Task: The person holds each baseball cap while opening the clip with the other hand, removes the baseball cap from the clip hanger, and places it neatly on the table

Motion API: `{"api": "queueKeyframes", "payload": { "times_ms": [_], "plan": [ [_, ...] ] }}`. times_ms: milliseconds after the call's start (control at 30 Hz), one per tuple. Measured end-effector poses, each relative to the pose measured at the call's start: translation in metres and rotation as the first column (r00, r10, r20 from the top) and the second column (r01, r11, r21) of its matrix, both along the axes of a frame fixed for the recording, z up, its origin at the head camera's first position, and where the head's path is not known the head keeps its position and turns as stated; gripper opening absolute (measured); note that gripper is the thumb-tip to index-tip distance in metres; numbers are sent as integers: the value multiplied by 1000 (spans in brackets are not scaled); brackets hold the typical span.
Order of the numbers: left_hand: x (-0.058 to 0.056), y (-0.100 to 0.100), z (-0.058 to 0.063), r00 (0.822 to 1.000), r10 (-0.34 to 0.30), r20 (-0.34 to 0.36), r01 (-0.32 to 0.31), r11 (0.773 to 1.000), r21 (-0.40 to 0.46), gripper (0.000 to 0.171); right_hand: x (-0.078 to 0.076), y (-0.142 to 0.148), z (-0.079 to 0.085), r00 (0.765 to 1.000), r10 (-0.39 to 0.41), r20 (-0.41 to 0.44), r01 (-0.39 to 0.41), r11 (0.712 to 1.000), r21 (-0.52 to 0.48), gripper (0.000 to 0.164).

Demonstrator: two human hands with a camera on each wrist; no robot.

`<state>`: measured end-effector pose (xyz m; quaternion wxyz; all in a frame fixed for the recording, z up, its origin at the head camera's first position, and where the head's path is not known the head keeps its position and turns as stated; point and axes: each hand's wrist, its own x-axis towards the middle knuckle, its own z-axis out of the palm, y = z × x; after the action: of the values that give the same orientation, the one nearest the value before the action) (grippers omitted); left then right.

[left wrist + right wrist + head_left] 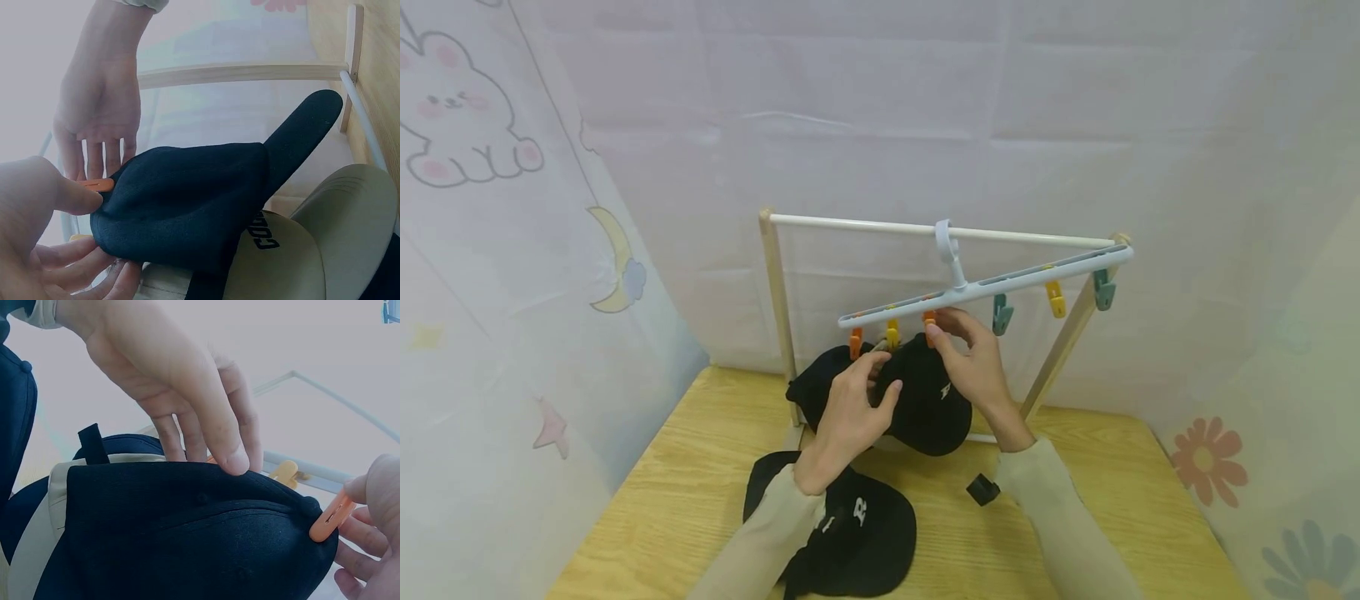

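Note:
A black cap (pixel 928 408) with a white letter hangs below the pale blue clip hanger (pixel 970 292). My left hand (pixel 853 408) holds its crown, thumb on one face and fingers behind; in the right wrist view the left thumb (pixel 234 456) lies along the cap's edge. My right hand (pixel 973 362) pinches an orange clip (pixel 331 515) between thumb and forefinger, the clip's end right at the cap's top button. Close behind is a beige cap (pixel 287 256) with dark lettering, and left of it another black cap (pixel 820 383) under an orange clip (pixel 855 343).
The hanger tilts on the white rod (pixel 850 223) of a wooden-legged rack. Yellow (pixel 1055 300) and green clips (pixel 1002 315) dangle from its right half. A black cap (pixel 880 525) lies on the wooden table (pixel 677 467) near my left sleeve. A small black block (pixel 982 490) sits by my right sleeve.

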<state>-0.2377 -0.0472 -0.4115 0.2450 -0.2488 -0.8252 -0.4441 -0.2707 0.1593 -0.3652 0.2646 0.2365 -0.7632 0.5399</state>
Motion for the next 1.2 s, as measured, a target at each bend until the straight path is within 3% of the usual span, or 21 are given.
{"api": "queueKeyframes", "payload": {
  "times_ms": [233, 567, 767, 1000, 1200],
  "plan": [
    [-3, 5, 0, 1000, -3, -14, 3, 1000, 11, 40, 1, -3, 4, 1000, -5, 4, 5, 999, 38, 29],
    [-9, 17, 3, 999, -48, 18, 47, 998, 50, 37, 0, -3, 5, 999, 24, 22, -25, 998, 63, 27],
    [-14, 21, 4, 995, -68, 69, 63, 995, 78, 36, 0, -3, 7, 998, 40, 53, -43, 997, 57, 29],
    [-20, 23, 3, 977, -156, 144, 127, 972, 196, 31, -1, -2, 6, 993, 87, 79, -91, 995, 47, 33],
    [-19, 24, 4, 978, -143, 154, 111, 974, 198, 29, -1, -2, 5, 994, 69, 84, -72, 997, 39, 30]
  ]
}}
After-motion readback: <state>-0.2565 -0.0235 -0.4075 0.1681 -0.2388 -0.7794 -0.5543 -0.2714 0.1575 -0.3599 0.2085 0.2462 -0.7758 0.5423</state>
